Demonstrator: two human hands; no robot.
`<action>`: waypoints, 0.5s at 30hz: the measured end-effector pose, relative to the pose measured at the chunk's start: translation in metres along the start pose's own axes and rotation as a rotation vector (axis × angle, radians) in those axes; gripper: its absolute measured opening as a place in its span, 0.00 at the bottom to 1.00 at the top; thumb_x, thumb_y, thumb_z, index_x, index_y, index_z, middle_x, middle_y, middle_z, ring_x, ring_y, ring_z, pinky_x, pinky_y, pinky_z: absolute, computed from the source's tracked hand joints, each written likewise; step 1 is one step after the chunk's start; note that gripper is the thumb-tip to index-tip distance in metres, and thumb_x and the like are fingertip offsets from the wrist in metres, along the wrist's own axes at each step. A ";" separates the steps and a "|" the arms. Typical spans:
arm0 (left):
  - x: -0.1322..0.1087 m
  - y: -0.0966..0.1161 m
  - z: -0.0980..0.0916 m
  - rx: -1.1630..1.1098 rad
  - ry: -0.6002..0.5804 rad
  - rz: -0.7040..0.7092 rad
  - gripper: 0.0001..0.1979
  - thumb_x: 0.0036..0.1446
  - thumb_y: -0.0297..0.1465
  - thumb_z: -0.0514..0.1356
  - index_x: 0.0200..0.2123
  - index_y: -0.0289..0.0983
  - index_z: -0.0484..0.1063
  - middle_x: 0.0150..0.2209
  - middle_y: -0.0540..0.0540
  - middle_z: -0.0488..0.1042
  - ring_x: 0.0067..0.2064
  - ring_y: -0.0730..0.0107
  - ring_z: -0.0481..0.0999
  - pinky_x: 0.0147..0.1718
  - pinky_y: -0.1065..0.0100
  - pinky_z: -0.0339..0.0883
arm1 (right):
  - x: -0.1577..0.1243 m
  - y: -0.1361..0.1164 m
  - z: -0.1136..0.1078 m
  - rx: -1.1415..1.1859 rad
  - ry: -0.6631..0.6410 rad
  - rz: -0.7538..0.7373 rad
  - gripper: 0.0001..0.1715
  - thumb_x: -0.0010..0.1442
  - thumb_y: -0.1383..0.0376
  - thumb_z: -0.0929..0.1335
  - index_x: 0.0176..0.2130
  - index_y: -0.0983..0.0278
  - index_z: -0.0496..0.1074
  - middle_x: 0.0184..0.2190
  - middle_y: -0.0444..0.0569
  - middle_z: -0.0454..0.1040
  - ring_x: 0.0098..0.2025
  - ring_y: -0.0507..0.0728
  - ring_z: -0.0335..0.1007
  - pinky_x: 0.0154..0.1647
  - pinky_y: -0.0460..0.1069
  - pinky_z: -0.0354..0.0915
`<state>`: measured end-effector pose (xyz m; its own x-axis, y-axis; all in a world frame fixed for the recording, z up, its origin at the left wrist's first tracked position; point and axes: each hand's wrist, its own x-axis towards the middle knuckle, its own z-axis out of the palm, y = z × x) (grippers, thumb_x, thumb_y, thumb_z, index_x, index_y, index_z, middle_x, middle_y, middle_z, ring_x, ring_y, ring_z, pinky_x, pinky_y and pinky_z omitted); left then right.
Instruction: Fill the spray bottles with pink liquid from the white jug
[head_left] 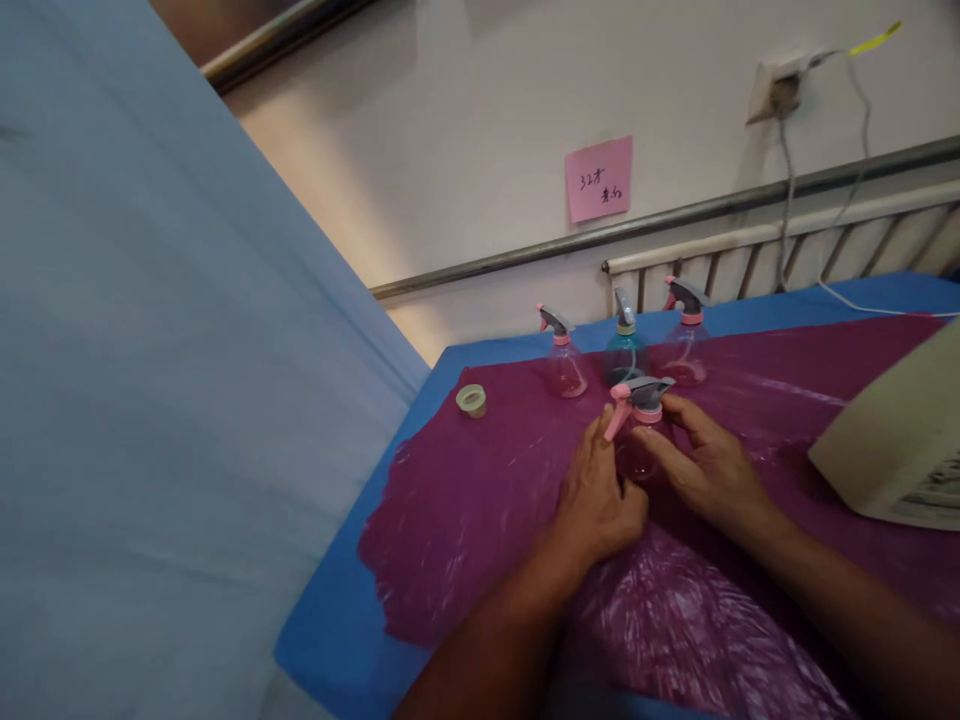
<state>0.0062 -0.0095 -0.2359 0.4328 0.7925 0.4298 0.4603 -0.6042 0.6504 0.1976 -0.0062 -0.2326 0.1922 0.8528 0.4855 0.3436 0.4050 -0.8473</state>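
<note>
**Pink-trigger bottle (645,413) held, body part-hidden**

Blue curtain (187,400) fills left, cut off by frame. Purple sheet (457,510) on blue cover (341,590). White jug (892,435) cut off at right edge; label unreadable. Right hand (709,465) grips the bottle above the sheet, fingertips partly behind it. Left hand (600,490) against other side; can't tell if gripping. Teal bottle (627,352) just behind, base blocked by held sprayer head, between two pink-collared bottles (566,372). Tape roll (474,410) farther left.

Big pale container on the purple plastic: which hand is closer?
Right. The right hand is between the held spray bottle and the container; the left hand is farther, on the bottle's other side.
</note>
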 end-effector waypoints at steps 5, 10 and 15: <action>0.000 -0.010 0.001 0.028 0.106 -0.020 0.50 0.63 0.21 0.60 0.86 0.43 0.52 0.82 0.33 0.64 0.83 0.41 0.65 0.82 0.36 0.62 | 0.001 0.007 -0.001 -0.010 -0.025 -0.028 0.32 0.73 0.46 0.74 0.68 0.55 0.78 0.63 0.59 0.85 0.63 0.72 0.83 0.68 0.72 0.74; 0.010 -0.014 -0.017 -0.097 0.265 -0.084 0.44 0.64 0.22 0.59 0.82 0.44 0.62 0.79 0.34 0.69 0.79 0.45 0.71 0.80 0.38 0.65 | 0.004 0.011 0.000 -0.046 -0.022 -0.061 0.33 0.71 0.47 0.75 0.68 0.57 0.78 0.64 0.60 0.84 0.63 0.73 0.83 0.68 0.72 0.75; 0.024 -0.024 -0.052 -0.322 0.510 -0.266 0.37 0.69 0.27 0.62 0.79 0.44 0.65 0.74 0.32 0.75 0.66 0.53 0.85 0.68 0.47 0.78 | 0.009 0.013 0.002 -0.066 0.004 -0.121 0.33 0.72 0.47 0.76 0.68 0.58 0.79 0.63 0.61 0.85 0.64 0.73 0.82 0.68 0.71 0.76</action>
<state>-0.0352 0.0286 -0.2087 -0.1219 0.8995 0.4195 0.2118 -0.3894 0.8964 0.2022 0.0069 -0.2398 0.1490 0.7979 0.5841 0.4244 0.4819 -0.7666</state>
